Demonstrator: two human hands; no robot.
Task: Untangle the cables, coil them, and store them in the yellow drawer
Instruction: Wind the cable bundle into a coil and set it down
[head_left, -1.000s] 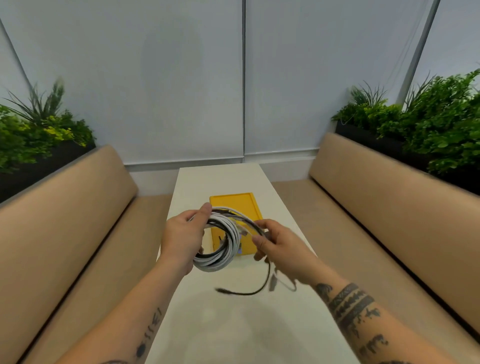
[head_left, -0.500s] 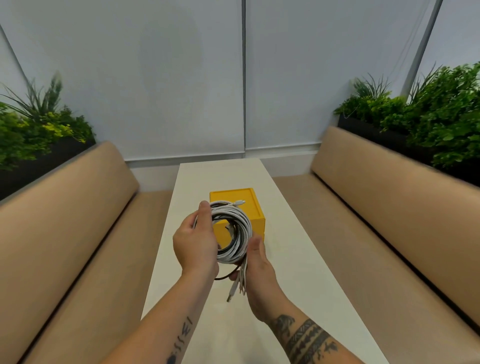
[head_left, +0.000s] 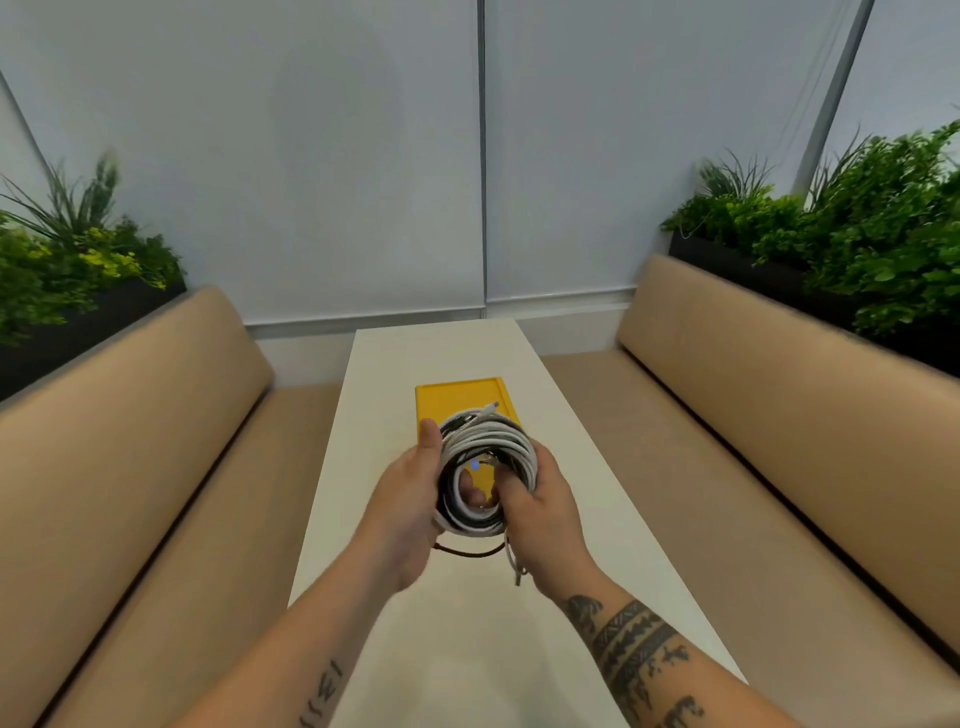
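Observation:
A coil of white and black cables (head_left: 493, 441) is held above the white table, just in front of the yellow drawer box (head_left: 457, 397). My left hand (head_left: 410, 493) grips the coil's left side, thumb on top and fingers through the middle. My right hand (head_left: 540, 499) grips the right side, fingers curled into the loop. A black cable loop and a white plug end (head_left: 514, 566) hang below the coil. The coil hides the drawer box's front.
The long white table (head_left: 571, 467) runs away from me between two tan benches (head_left: 156, 441). Planters with green plants (head_left: 857, 228) stand behind each bench back. A pale wall closes the far end.
My right hand has moved from under the coil to grip its right side. The coil has turned flatter toward me, and both hands hold it closer together near the yellow drawer box.

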